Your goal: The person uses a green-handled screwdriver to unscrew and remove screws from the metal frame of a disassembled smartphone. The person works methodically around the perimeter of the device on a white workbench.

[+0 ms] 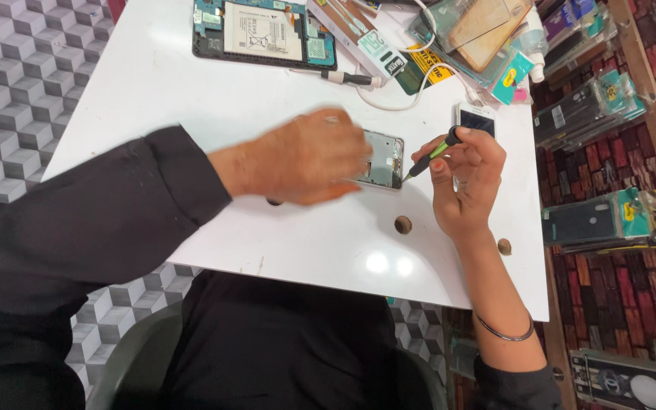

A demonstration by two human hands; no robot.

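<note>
An opened phone body (386, 159) with its back removed lies on the white table (191, 99). My left hand (301, 156) rests flat over its left part and holds it down. In my right hand (466, 178) is a small screwdriver (430, 154) with a black and green handle, its tip touching the phone's right edge. A white smartphone (477, 118) lies just behind my right hand.
An opened tablet (263, 32) with its battery showing lies at the far edge. A white cable (411, 91), a pen-like tool (347, 77) and packets (480, 38) crowd the far right. Two round holes (403, 225) mark the table. Phone cases (609, 216) hang on the right wall.
</note>
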